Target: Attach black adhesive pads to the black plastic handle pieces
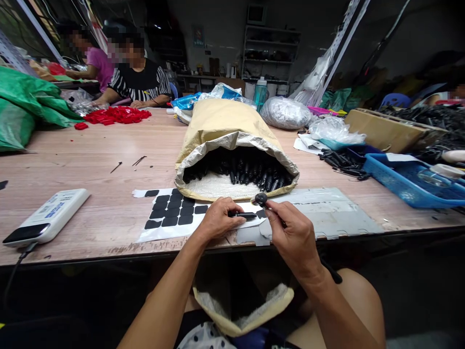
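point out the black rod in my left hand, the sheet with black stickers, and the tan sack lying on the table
black rod [247, 215]: head view, on its exposed length
sticker sheet [198, 223]: head view, on a bare white part
tan sack [232, 117]: head view, on its upper side

Count wearer's left hand [220, 219], right hand [295, 235]: two; one round black piece [260, 198]; two tan sacks [232, 116], one on table [90, 165], one below front edge; one power bank [54, 213]; one bright-blue basket [403, 191].

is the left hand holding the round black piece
No, the right hand holds the round black piece, the left hand a black rod.
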{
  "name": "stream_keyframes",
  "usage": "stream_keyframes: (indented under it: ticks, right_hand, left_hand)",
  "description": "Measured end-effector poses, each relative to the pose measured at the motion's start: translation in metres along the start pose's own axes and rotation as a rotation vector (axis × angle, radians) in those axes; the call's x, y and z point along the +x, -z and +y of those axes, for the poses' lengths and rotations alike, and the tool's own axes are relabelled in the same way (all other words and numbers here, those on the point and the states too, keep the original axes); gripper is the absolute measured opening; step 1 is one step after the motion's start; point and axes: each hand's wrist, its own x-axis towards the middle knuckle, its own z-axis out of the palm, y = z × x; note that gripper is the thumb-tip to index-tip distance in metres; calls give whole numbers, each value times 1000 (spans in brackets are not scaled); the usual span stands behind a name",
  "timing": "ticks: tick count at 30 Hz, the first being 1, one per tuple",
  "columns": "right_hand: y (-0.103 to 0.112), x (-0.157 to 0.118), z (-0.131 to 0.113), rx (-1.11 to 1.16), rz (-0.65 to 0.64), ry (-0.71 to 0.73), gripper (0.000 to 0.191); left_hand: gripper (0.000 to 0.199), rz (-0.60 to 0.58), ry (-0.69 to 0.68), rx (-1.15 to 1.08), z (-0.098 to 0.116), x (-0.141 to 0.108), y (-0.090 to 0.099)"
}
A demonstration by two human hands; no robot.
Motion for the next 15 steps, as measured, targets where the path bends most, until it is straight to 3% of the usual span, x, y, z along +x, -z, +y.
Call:
stream_keyframes:
  ticks: [5, 8, 15]
  right_hand:
    - [-2, -7, 5, -7, -106, -43, 25]
    - [2, -6, 14, -2, -53, -72, 25]
    - [16, 0, 69, -256, -55, -199, 22]
  left_hand:
    - [13, 1, 43, 0, 3, 0, 1]
    - [14, -5, 50, 5, 3, -1, 1]
    - [18, -10, 78, -15, 4, -1, 3]
